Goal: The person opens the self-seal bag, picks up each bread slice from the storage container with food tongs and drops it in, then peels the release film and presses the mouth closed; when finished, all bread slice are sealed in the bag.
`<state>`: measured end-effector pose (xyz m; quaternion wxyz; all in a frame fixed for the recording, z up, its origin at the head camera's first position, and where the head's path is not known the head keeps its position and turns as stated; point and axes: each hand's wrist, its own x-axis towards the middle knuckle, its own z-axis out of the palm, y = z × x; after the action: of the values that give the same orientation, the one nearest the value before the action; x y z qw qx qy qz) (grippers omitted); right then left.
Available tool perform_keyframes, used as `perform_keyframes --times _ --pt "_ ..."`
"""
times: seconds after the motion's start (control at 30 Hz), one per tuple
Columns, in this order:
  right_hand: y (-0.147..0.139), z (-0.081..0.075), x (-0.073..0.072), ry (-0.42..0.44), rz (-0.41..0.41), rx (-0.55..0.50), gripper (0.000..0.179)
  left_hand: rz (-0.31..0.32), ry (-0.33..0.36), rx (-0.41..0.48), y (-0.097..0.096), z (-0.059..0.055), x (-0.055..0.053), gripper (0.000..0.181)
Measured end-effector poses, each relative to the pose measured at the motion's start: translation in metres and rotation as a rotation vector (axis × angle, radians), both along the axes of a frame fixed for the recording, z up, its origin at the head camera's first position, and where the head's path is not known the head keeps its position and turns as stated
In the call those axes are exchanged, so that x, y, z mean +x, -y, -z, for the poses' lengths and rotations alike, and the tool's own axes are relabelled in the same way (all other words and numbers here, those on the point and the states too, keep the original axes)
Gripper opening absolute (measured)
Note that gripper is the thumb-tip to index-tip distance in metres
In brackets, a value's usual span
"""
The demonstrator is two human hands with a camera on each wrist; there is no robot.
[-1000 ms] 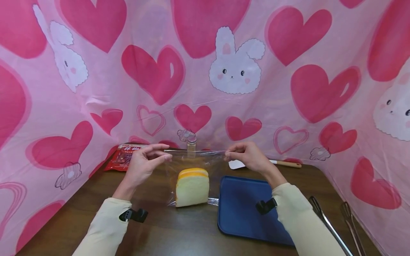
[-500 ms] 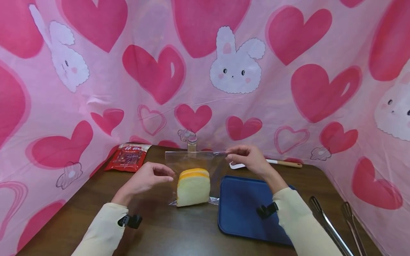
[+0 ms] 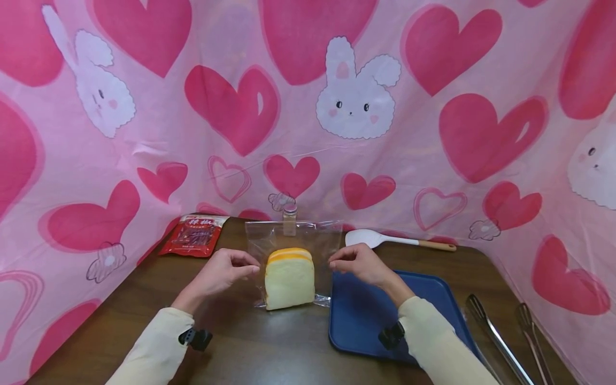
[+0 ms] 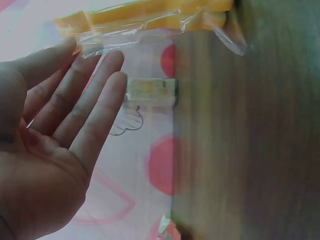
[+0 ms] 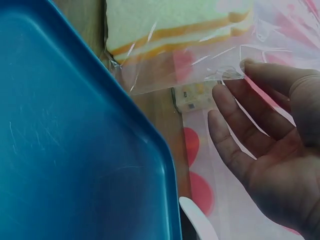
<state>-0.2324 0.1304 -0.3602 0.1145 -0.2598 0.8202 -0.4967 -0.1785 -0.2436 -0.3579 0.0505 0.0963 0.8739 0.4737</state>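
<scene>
Sliced bread (image 3: 290,280) with an orange crust stands upright inside a clear plastic bag (image 3: 260,235) on the dark wooden table. My left hand (image 3: 221,272) pinches the bag's left side edge between thumb and index finger, beside the bread's upper half. On the opposite side, my right hand (image 3: 363,264) pinches the right edge at about the same height. The bag's top edge stands up above both hands. In the right wrist view, thumb and index finger grip the film (image 5: 232,75) while the other fingers stay loosely extended. The left wrist view shows a similar grip.
A blue tray (image 3: 356,321) lies under the right forearm. Behind it is a white spatula (image 3: 366,238) with a wooden handle. A small jar (image 3: 290,211) stands behind the bag, a red packet (image 3: 194,235) lies back left, and metal utensils (image 3: 502,337) lie at right.
Both hands have come down from the bag's top corners to its sides, the left first and the right after it. The bread has stayed in place.
</scene>
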Motion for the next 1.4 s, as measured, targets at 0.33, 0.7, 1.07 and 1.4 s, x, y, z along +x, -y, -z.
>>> perform_keyframes --times 0.33,0.7,1.07,1.4 --pt "0.001 -0.001 0.001 0.040 0.048 -0.074 0.024 -0.054 0.049 0.134 0.003 -0.001 -0.001 0.030" --pt "0.004 0.003 0.002 0.145 0.098 -0.193 0.029 -0.110 0.073 0.281 -0.006 -0.007 -0.007 0.025" --pt "0.019 0.018 0.007 0.361 0.161 -0.213 0.025 -0.184 0.159 0.284 -0.012 0.006 -0.010 0.023" --pt "0.033 0.032 0.008 0.437 0.197 -0.079 0.020 -0.191 0.281 0.173 -0.006 0.029 -0.019 0.019"
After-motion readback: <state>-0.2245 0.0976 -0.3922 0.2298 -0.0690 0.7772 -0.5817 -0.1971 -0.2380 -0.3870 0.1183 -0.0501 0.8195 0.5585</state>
